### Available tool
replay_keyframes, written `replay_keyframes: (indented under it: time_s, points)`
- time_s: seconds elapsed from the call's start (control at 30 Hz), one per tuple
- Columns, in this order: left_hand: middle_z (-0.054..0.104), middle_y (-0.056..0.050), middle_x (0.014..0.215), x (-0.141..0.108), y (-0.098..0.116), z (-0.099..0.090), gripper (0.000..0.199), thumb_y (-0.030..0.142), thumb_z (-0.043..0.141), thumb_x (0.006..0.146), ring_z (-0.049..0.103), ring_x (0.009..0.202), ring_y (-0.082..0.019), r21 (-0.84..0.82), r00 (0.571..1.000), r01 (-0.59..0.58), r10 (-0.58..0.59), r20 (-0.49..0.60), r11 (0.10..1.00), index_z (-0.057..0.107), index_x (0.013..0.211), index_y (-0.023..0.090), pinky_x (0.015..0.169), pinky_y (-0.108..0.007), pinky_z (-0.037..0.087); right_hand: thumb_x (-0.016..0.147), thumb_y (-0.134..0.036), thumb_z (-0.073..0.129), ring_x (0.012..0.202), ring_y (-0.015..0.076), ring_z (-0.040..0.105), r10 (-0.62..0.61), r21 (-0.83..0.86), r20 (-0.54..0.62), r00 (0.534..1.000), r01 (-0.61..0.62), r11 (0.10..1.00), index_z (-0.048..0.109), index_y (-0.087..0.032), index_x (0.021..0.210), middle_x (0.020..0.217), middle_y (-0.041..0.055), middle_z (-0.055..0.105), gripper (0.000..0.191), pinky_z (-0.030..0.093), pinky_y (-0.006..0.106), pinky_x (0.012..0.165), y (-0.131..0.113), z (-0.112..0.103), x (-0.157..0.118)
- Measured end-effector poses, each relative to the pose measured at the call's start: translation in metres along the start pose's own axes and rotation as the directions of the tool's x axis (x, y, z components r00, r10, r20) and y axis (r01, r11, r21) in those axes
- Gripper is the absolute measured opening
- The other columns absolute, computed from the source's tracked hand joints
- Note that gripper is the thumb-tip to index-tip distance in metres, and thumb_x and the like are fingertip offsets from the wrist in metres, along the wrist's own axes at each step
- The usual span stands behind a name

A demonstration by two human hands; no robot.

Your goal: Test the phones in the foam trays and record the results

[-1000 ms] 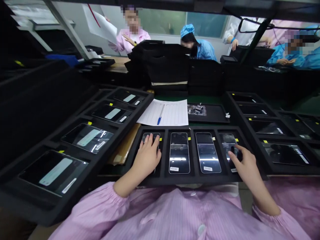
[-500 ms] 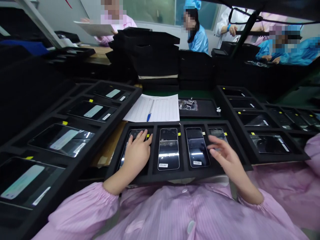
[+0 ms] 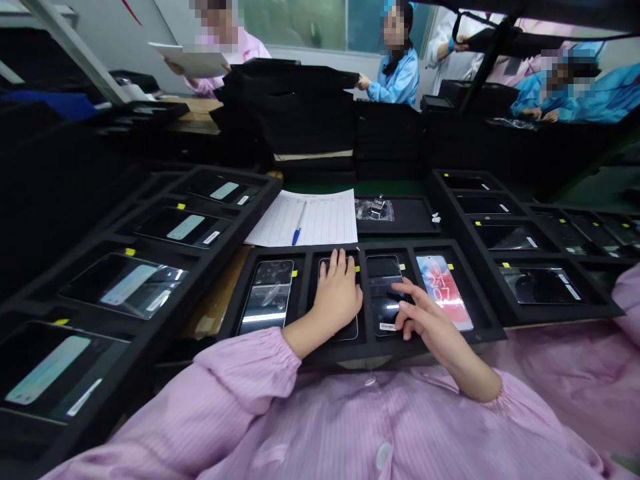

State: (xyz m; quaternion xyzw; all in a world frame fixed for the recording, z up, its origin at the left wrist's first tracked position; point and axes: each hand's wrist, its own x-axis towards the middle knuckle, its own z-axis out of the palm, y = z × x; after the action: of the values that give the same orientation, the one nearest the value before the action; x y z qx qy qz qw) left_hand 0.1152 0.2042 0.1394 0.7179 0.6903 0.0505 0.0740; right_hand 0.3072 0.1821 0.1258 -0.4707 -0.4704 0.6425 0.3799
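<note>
Several smartphones lie face up in the slots of a black foam tray (image 3: 270,347) in front of me. My left hand (image 3: 339,291) is spread over the second phone (image 3: 353,328) from the left and hides most of it; whether it touches the glass I cannot tell. Over the right edge of the third phone (image 3: 383,287), dark with a white label, my right hand (image 3: 423,312) hovers with its fingers apart. The rightmost phone (image 3: 445,290) shows a lit red and blue lock screen. At the left end, the first phone (image 3: 267,297) has a dark, reflective screen.
Beyond the tray lie a printed sheet (image 3: 325,223) with a blue pen (image 3: 297,233) and a shallow black tray (image 3: 415,217) holding a plastic bag (image 3: 367,209). Phone trays flank me at left (image 3: 200,260) and right (image 3: 490,263). Stacked black trays (image 3: 310,123) stand behind; co-workers sit further back.
My left hand has moved right from the first phone to the second. My right hand has shifted slightly left over the third phone. The rightmost phone's screen has lit up.
</note>
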Motion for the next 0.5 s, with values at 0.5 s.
replay_keyframes:
  time_s: [0.5]
  points:
    - [0.029, -0.022, 0.16, 0.013, -0.002, 0.009, 0.063, 0.0, 0.044, 0.084, 0.014, 0.151, -0.038, -0.047, 0.999, -0.043, 0.043, 0.005, 0.998, 0.046, 0.146, 0.007, 0.12, -0.06, 0.022, 0.086, -0.048, 0.069, 0.045, 0.0033, 0.047, -0.078, -0.125, 0.039, 0.996, 0.083, 0.989, 0.062, -0.025, 0.118, 0.13, 0.0106, 0.058, 0.04, 0.044, 0.024, 0.042, 0.009, -0.005, -0.001]
